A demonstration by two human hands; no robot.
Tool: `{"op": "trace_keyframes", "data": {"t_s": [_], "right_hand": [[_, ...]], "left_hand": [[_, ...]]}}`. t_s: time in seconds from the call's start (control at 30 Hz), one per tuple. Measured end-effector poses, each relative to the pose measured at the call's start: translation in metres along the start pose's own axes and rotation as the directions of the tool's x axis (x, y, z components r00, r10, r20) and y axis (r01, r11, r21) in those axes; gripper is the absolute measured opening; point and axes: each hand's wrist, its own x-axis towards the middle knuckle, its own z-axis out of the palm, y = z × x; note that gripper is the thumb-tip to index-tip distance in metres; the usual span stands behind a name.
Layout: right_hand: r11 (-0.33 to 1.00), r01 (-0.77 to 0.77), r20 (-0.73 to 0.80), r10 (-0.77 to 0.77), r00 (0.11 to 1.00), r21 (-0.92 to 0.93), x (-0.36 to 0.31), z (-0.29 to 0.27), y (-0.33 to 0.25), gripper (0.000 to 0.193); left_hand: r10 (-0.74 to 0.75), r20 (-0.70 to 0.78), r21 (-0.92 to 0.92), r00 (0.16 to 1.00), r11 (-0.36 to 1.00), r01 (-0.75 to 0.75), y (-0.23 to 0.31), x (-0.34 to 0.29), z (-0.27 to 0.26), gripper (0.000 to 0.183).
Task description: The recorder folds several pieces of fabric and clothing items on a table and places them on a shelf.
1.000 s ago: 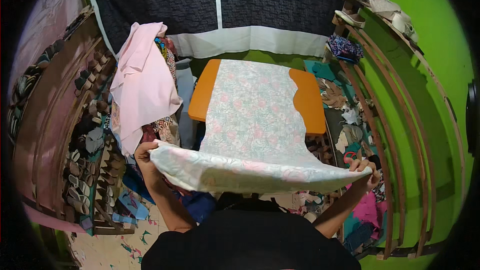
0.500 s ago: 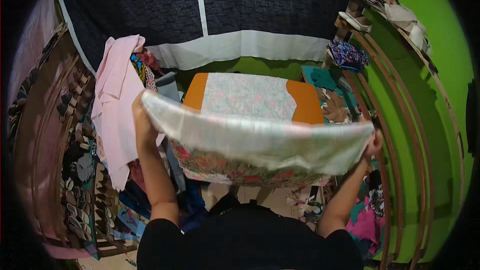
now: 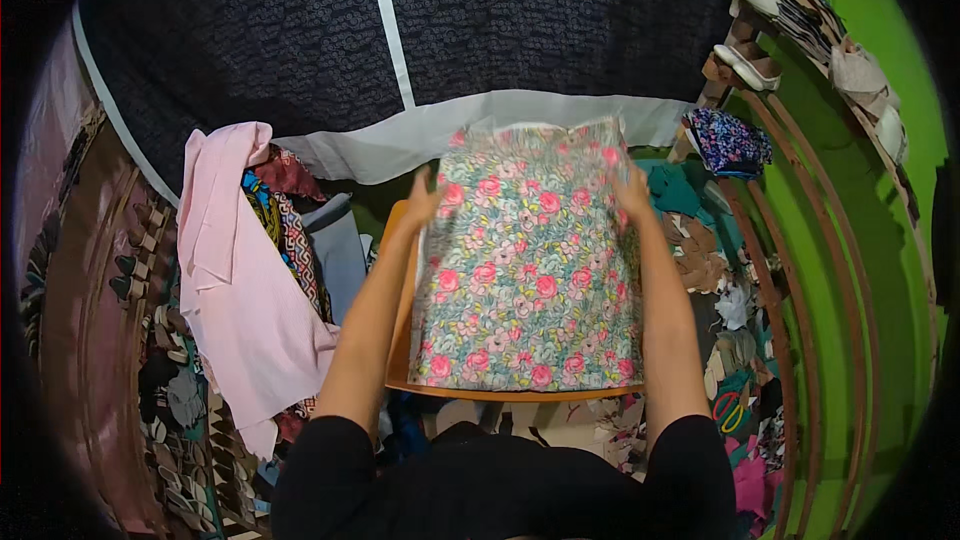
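A floral fabric [image 3: 530,280] with pink roses and grey-green leaves covers most of an orange-brown table [image 3: 400,340] in front of me. Its far end is lifted and blurred, and a pale underside shows at the top edge. At the fabric's left side my left hand [image 3: 424,202] is closed on the edge, with its fingers partly blurred. Across from it, my right hand [image 3: 632,196] closes on the right edge at about the same height. Both arms reach forward over the table's sides.
Pink cloth [image 3: 245,280] hangs over a pile of patterned fabrics at left. Wooden racks with shoe parts [image 3: 160,380] stand on the left. At right are fabric scraps [image 3: 700,260], scissors [image 3: 730,408] and rails with shoes [image 3: 750,68]. A dark curtain [image 3: 540,30] hangs behind.
The fabric, stretched with its pale side up near me, now lies with its floral side up over the table. Both hands have moved forward and closer together.
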Motion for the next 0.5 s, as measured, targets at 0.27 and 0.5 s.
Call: {"op": "trace_keyframes", "data": {"t_s": [0.27,0.5], "right_hand": [[0.785,-0.450,0.146,0.551,0.822,-0.425,-0.214,0.019,0.084,0.077],[0.691,-0.611,-0.245,0.562,0.790,-0.387,-0.291,0.000,0.088,0.074]], "left_hand": [[-0.240,0.199,0.737,0.950,0.676,0.016,0.024,-0.233,0.070,0.071],[-0.260,-0.161,0.557,0.952,0.773,0.305,0.072,-0.283,0.075,0.055]]}}
